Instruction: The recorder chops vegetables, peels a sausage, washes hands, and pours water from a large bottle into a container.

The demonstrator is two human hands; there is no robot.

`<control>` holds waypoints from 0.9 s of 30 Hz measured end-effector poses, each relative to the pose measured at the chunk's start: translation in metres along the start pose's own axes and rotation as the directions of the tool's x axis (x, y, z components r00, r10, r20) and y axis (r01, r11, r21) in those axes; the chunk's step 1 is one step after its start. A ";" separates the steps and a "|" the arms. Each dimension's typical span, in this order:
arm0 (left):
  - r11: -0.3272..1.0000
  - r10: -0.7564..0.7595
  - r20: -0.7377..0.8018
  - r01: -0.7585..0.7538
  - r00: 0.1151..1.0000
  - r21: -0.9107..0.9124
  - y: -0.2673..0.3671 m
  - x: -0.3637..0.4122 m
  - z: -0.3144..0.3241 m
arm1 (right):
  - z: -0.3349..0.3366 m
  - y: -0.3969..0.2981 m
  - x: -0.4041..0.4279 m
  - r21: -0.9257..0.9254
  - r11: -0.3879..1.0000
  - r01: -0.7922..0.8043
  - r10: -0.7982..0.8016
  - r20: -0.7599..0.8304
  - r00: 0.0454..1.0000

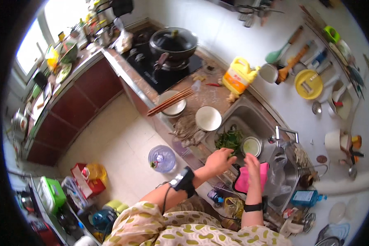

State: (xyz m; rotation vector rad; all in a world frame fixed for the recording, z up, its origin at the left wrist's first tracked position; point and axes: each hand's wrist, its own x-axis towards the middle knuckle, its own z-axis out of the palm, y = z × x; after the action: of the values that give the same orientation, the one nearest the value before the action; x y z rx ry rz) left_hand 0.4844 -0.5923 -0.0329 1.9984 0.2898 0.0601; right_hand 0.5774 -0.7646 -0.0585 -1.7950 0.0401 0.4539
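My left hand (221, 160) reaches over the near edge of the steel sink (249, 113), its fingers curled beside leafy greens (229, 140); whether it grips any is hidden. My right hand (252, 169) is raised with fingers extended above a pink cloth (242, 178) on the sink's divider, and nothing shows in it. Beyond my hands, a small bowl (251, 146) stands in the sink next to the greens. A white bowl (208, 118) sits on the counter left of the sink, and wooden chopsticks (172, 101) lie across another bowl (176, 107).
A lidded wok (173, 44) stands on the black cooktop (147, 67). A yellow oil jug (238, 75) is behind the sink, near the faucet (286, 132). A grey rag (187, 129) lies on the counter edge. A large clear plastic bottle (162, 158) stands on the floor.
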 end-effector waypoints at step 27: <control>0.981 -0.149 0.143 0.165 0.978 -0.102 -0.035 0.004 -0.005 | 0.040 0.000 0.041 -0.198 0.892 0.406 -0.433 -0.119 0.893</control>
State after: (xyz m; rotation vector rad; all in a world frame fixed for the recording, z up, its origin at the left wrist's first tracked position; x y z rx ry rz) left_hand 0.4813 -0.5724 -0.0626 1.8506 0.3488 -0.1555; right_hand 0.6038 -0.7184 -0.0797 -1.9363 -0.2817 -0.0021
